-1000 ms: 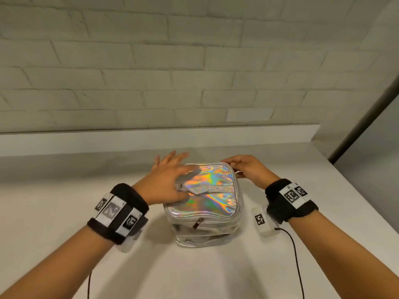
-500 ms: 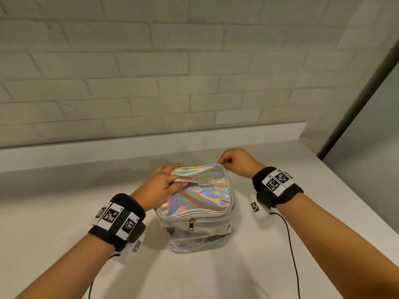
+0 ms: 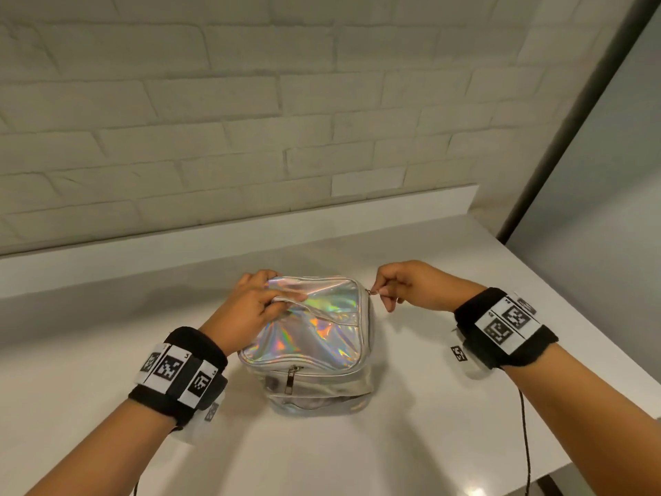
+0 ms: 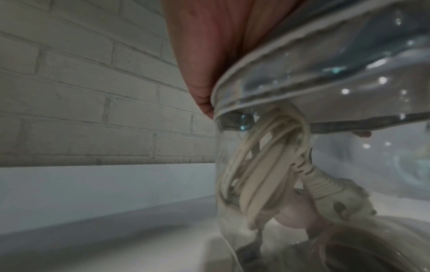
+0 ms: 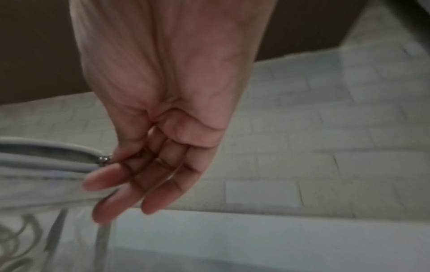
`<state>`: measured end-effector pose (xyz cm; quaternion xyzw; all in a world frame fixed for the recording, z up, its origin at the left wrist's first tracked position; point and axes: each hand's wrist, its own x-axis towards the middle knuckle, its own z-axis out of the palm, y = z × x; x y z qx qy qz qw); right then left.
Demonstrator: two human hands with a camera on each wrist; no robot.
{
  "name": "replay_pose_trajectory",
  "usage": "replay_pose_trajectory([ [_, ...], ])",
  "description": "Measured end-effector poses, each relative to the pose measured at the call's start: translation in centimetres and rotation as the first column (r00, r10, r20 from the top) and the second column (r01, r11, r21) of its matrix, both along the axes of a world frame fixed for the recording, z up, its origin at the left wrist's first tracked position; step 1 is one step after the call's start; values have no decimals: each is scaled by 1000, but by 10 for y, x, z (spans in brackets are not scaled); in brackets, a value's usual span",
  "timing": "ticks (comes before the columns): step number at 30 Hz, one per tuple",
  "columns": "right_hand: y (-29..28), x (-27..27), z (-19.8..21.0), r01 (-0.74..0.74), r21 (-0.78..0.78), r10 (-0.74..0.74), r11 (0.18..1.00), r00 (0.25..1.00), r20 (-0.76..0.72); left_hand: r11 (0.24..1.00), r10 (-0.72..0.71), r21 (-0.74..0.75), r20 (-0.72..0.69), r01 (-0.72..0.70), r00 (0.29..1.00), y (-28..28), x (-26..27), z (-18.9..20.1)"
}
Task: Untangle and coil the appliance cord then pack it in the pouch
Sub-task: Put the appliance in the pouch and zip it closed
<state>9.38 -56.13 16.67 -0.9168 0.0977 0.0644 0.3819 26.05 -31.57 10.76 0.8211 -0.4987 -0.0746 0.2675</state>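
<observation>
A boxy pouch [image 3: 314, 338] with an iridescent lid and clear sides stands on the white counter [image 3: 357, 452]. Through its clear wall the coiled cream appliance cord [image 4: 263, 165] and its plug [image 4: 337, 198] show inside. My left hand [image 3: 257, 309] grips the strap on the lid at the far left corner. My right hand [image 3: 397, 291] pinches the small metal zipper pull [image 5: 104, 160] at the lid's far right corner, the other fingers loosely curled. A second zipper pull [image 3: 290, 379] hangs at the pouch's front.
A white brick wall [image 3: 250, 119] with a low ledge [image 3: 214, 241] runs behind the counter. The counter's right edge [image 3: 590, 352] drops off beside a grey wall. Thin black wires [image 3: 524, 434] trail from both wrist bands.
My left hand went from lying flat on the lid to gripping its strap. My right hand slid along the lid's far edge to the right corner with the zipper pull.
</observation>
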Motion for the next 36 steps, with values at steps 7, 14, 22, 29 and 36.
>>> replay_pose_trajectory([
  [7, 33, -26, 10, -115, -165, 98, 980, 989, -107, 990, 137, -43, 34, -135, 990, -17, 1, -9],
  [14, 34, -42, 11, -97, -192, 89, 977, 995, -52, 960, 210, -159, -148, -232, 967, -9, 7, -17],
  [22, 51, -53, -6, -8, -243, 0, 970, 999, -32, 898, 318, -210, -297, -386, 900, -21, -5, -13],
  [29, 120, -35, -18, 51, -399, -37, 916, 998, 43, 873, 368, -230, -266, -430, 891, -33, -17, -13],
  [36, 133, -20, -51, 196, 16, -197, 980, 974, 109, 892, 335, -238, -225, -385, 915, -27, -22, -8],
])
